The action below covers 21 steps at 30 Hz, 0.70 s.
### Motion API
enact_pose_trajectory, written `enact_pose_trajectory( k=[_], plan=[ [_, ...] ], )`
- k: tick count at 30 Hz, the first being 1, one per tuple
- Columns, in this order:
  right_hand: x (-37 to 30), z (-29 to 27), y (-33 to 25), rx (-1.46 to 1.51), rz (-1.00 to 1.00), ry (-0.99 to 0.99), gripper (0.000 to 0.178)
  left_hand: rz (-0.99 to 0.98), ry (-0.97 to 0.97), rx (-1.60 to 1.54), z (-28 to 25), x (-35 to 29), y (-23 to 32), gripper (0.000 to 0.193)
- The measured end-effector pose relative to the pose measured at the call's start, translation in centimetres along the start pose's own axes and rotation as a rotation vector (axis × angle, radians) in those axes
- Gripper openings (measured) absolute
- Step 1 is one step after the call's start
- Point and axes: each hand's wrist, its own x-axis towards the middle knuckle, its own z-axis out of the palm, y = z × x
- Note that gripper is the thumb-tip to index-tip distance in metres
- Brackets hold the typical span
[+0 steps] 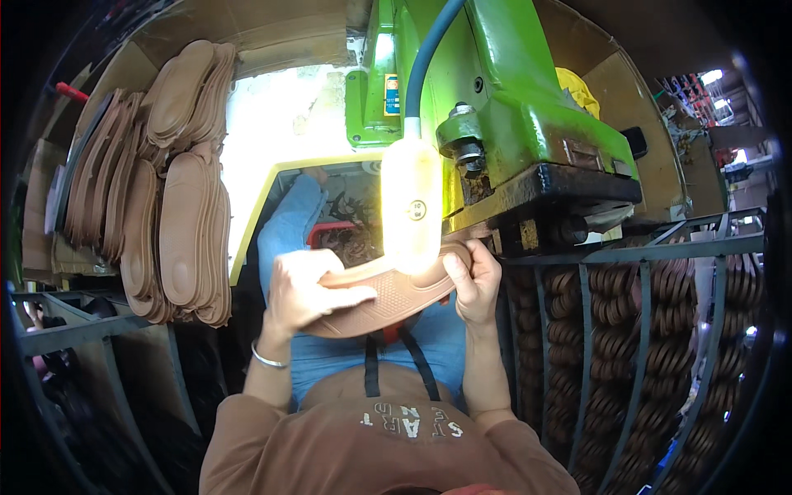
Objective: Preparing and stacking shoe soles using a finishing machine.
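Between my two hands I hold a tan shoe sole (388, 302) with a dotted texture, lying crosswise in front of my body. My left hand (307, 290) grips its left end, thumb laid over the top face. At the other end, my right hand (477, 282) pinches the sole's rounded tip with the thumb on top. A bright lamp (412, 206) on a blue cable hangs just beyond the sole and hides part of its far edge. Close past my right hand is the dark metal head (540, 194) of a green machine (528, 91).
Stacks of tan soles (190, 235) stand at the left beside a cardboard box (285, 33). A metal rack (635, 247) packed with brown soles fills the right. Dark scraps lie near a red container (326, 231) below the yellow-edged table (262, 202).
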Motion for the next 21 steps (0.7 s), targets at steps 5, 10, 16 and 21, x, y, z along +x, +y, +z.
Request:
enact_pose_trajectory(
  k=[5,10,16,21],
  plan=[
    [1.8,1.6,-1.0,0.09,-0.022,0.036,0.014,-0.346,0.18,-0.24,5.6,-5.9,0.7,0.031],
    [1.9,2.7,-1.7,0.019,0.119,0.018,0.013,-0.352,0.282,-0.456,10.8,-6.9,1.5,0.024],
    [-0.5,-1.0,0.4,-0.103,-0.021,0.09,0.025,-0.266,0.162,-0.536,9.0,-1.6,3.4,0.028],
    [-0.7,-1.8,-0.8,-0.047,0.081,0.14,0.022,-0.153,0.065,-0.471,9.2,0.8,3.2,0.033]
  ],
)
